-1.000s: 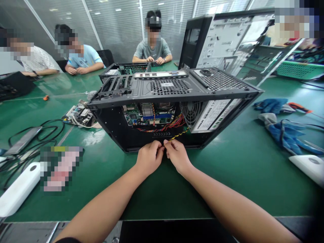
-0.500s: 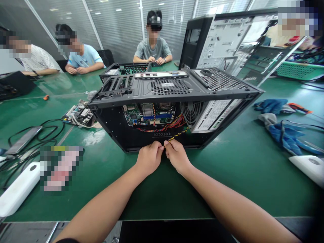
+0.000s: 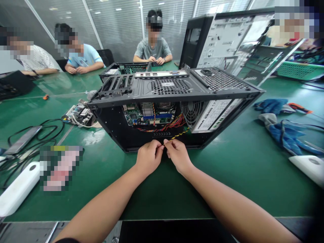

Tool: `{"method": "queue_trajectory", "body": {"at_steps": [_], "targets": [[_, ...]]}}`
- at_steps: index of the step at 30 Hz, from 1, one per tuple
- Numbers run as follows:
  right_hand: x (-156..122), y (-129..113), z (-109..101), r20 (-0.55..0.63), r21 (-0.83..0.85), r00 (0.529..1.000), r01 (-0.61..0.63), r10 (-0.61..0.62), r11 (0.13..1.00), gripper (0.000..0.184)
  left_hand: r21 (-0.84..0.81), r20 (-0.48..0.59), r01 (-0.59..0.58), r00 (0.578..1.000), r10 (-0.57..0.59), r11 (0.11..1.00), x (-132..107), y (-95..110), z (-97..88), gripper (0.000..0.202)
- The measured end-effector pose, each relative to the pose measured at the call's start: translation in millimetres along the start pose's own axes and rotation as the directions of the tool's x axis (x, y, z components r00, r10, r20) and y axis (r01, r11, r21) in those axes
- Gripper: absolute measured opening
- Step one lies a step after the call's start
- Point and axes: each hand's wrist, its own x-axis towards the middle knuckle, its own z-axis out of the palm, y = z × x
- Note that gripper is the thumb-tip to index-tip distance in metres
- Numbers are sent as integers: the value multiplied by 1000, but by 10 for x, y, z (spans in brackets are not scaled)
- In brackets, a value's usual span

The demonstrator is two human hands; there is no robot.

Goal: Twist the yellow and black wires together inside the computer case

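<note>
Both hands meet at the near lower edge of an opened black computer case [image 3: 162, 95]. My left hand [image 3: 150, 156] pinches the near end of a twisted yellow-and-black cable [image 3: 178, 135]. Close beside it, my right hand [image 3: 178, 155] is closed on the same cable, thumb and fingers together. From there the cable runs up and right to the power supply [image 3: 214, 114], which has a white label and a fan grille. A green motherboard [image 3: 149, 114] shows inside the case, with red wires [image 3: 174, 124] bunched below it. The cable's tip is hidden by my fingers.
Behind stands another opened case [image 3: 217, 44]. Loose circuit parts [image 3: 81, 114] and black cords [image 3: 54, 126] lie left, near a white device [image 3: 21, 189]. Blue gloves [image 3: 280, 131] and another white device [image 3: 308, 167] lie right. A green basket [image 3: 300, 70] and several people are beyond.
My right hand's fingers have shifted slightly along the cable, and a short bit of it now shows between the two hands. The case has not moved.
</note>
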Motion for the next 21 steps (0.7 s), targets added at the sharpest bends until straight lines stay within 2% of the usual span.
{"method": "queue_trajectory", "body": {"at_steps": [6,15,21], "targets": [[4,3,5,-2,4,1000,-23,23,1000,46,3,4,0,1000,0,1000,0,0,1,13],[7,-34,8,14,-33,1000,18,-17,999,41,-21,44,42,998,-41,999,-4,1,6,11],[-2,-55,8,38,-28,999,39,-38,999,35,-57,107,85,991,-79,995,25,25,-27,12]]}}
